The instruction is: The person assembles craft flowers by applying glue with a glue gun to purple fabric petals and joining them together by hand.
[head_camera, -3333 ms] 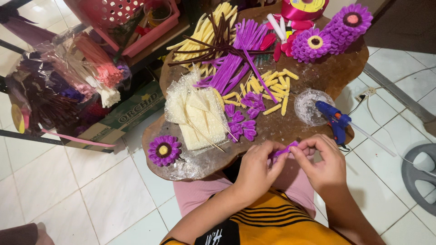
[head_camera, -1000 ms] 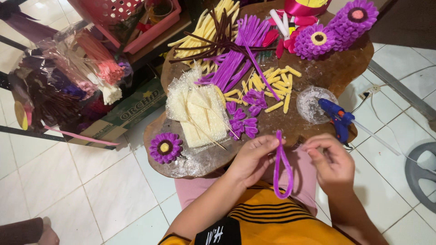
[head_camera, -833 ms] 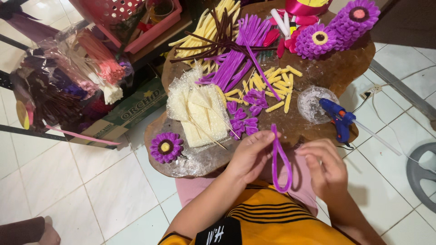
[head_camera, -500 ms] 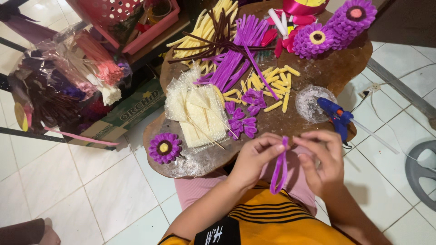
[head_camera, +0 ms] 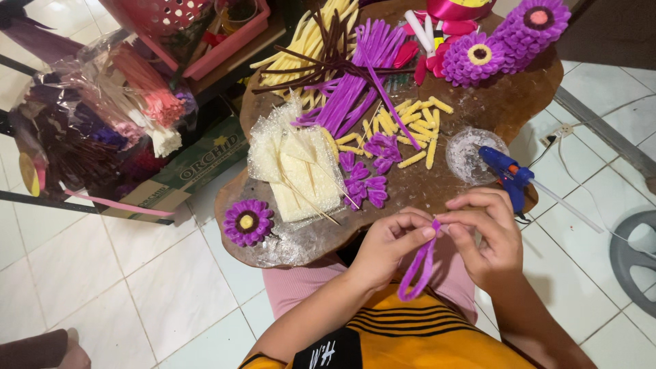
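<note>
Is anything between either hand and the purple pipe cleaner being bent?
Nothing visible. The left hand and right hand both pinch the top of the purple pipe cleaner loop directly, over the lap, just off the edge of the wooden table.

Left hand and right hand pinch the top of a purple pipe cleaner — folded into a hanging loop — just off the bench edge, blue glue gun beside.
</note>
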